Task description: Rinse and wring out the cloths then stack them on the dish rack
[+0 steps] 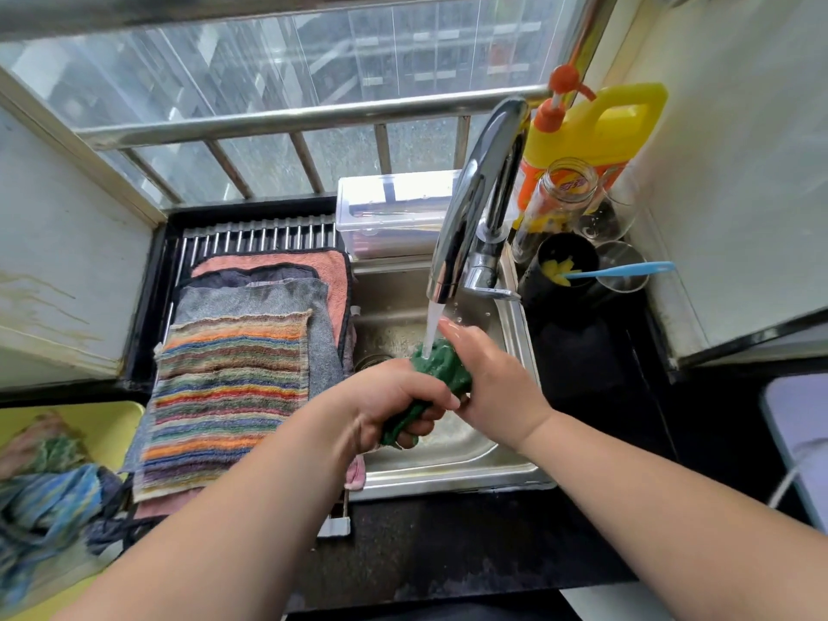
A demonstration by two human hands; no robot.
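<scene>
Green cloth (441, 367), bunched into 1 thick rope, above the sink (448, 468) and under the running stream from the tap (475, 203). Long axis slanting from near-left up to far-right. Near end gripped in the left hand (394, 405), fingers curled tight round it. Far end wrapped by the right hand (488, 378), 1 fingertip straight beside the water. 2 hands almost touching, probably placed for opposite twists. To the left, dish rack (260, 235) bearing flat cloths, striped cloth (228, 396) on top.
</scene>
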